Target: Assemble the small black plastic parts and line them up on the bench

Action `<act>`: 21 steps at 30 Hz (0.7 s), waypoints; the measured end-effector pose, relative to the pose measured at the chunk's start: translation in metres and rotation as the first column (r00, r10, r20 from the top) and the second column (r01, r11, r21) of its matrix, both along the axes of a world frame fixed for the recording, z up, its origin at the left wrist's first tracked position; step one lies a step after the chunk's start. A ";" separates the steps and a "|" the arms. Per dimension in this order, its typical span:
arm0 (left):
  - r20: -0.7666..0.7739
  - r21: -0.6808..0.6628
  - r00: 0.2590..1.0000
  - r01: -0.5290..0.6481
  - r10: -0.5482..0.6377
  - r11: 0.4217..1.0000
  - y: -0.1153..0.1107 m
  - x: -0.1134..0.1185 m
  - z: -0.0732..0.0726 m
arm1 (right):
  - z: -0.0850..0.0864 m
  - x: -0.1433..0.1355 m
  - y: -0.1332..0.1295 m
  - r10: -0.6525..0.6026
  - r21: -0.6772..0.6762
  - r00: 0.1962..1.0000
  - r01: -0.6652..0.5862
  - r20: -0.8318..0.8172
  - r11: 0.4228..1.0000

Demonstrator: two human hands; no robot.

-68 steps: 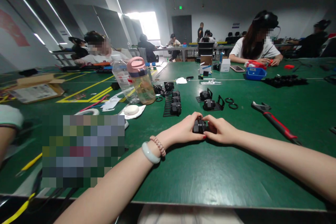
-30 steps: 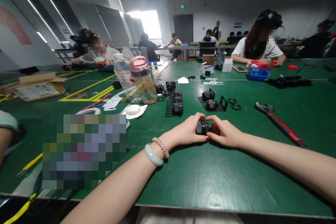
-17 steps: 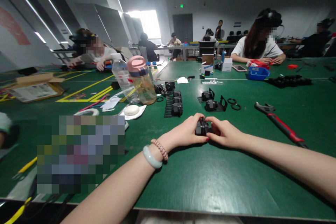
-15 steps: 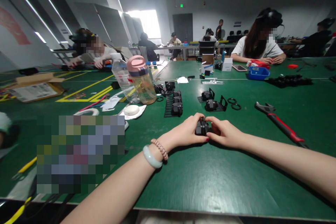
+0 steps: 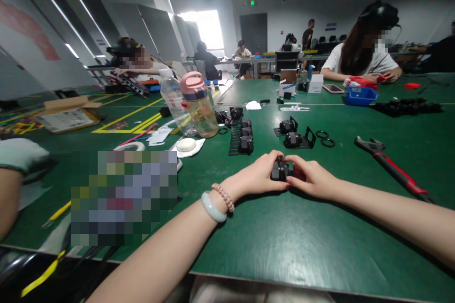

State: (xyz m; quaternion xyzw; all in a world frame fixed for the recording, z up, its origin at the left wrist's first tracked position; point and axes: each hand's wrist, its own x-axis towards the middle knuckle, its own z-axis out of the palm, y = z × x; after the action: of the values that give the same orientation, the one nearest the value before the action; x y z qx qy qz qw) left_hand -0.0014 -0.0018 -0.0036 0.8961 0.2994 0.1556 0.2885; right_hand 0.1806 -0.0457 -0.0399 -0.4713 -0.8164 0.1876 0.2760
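Observation:
Between my two hands, low over the green table (image 5: pixel 270 241), is a black faceted plastic fitting that looks like a cable gland (image 5: pixel 279 171). My left hand (image 5: pixel 261 174) grips it from the left, thumb underneath and fingers over the top. From the other side my right hand (image 5: pixel 311 178) pinches its right end, fingers curled. My fingers partly cover the fitting. Just beyond, two similar fittings on black brackets (image 5: pixel 293 140) lie beside two black rings (image 5: pixel 327 142). A row of more fittings on slotted plates (image 5: pixel 245 139) lies to their left.
An adjustable wrench (image 5: pixel 394 170) with red-black handle lies at right. A pink-lidded bottle (image 5: pixel 202 116) and a clear bottle (image 5: pixel 175 99) stand left of centre. A blurred patch covers the left foreground, near another person's arm (image 5: pixel 10 184). Across the table are a blue bin (image 5: pixel 360 96) and co-workers.
The view has shifted slightly, so the scene sits further right. Another person's arm reaches further in at the left. My hands keep the same hold on the fitting.

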 end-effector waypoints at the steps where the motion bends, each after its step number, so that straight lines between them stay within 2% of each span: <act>1: 0.000 0.001 1.000 0.001 -0.001 1.000 0.000 0.000 0.000 | 0.000 0.000 0.000 0.001 -0.003 1.000 -0.001 -0.002 1.000; 21: -0.033 0.004 0.999 -0.005 0.005 1.000 0.001 0.000 0.003 | 0.001 0.000 0.002 -0.016 0.024 1.000 0.016 -0.003 1.000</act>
State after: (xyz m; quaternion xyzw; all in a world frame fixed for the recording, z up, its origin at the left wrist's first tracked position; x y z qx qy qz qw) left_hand -0.0014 -0.0007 -0.0006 0.8983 0.3063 0.1420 0.2813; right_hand 0.1809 -0.0434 -0.0392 -0.4744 -0.8143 0.1763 0.2843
